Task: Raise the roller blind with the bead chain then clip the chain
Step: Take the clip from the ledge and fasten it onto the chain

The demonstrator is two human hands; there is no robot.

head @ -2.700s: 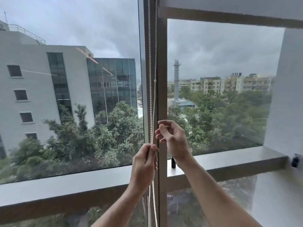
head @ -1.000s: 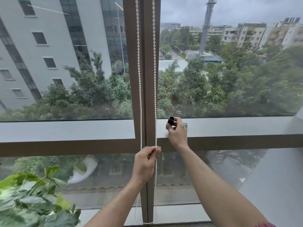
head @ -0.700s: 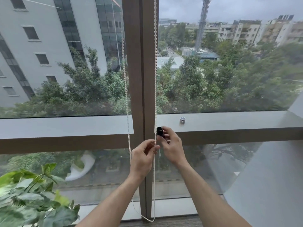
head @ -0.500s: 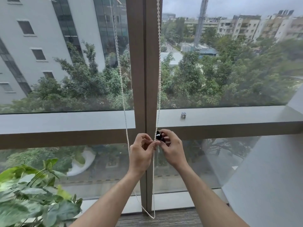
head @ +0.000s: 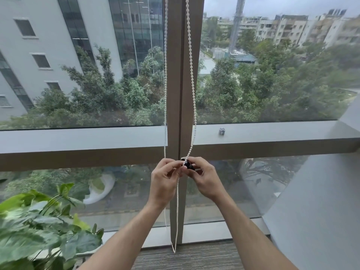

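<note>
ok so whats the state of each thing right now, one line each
bead chain: hanging in two strands, pinched at hand level
black clip: held against the right strand, can't tell if fastened
left hand: pinching the chain
right hand: gripping the clip
grey peg: on the sill, bare

Flat, grey daylight from an overcast sky comes in through the window [head: 272,75], bright and even, casting no hard shadows. The leafy plant [head: 39,230] at lower left is blurred. Wide-angle distortion bends the frame edges; faint reflections streak the glass.
</note>
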